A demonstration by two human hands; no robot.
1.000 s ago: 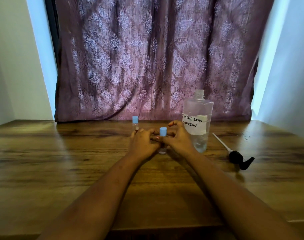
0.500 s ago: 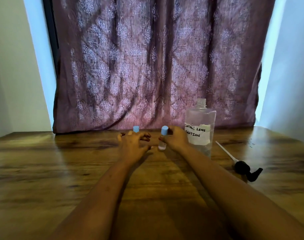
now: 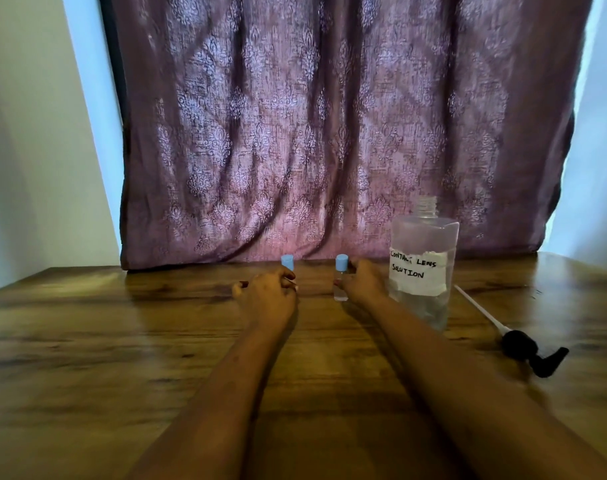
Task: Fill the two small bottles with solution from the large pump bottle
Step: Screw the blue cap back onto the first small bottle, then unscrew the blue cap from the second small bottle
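Two hands reach forward over the wooden surface [image 3: 87, 358], one at each small bottle. The right hand [image 3: 362, 282] has its fingers curled around the right small bottle [image 3: 341, 282], which stands upright with its blue cap on and clear liquid inside. The left hand [image 3: 265, 297] is loosely curled in front of the left small bottle [image 3: 287, 263]; only that bottle's blue cap shows above the knuckles, so whether the fingers actually grip it cannot be told. Just right of the right hand stands the large bottle [image 3: 423, 268], uncapped, with a handwritten label reading "CONTACT LENS SOLUTION". Its black pump [image 3: 523, 348] lies on the surface further right, tube pointing toward the bottle. A patterned purple curtain [image 3: 329, 133] hangs behind.
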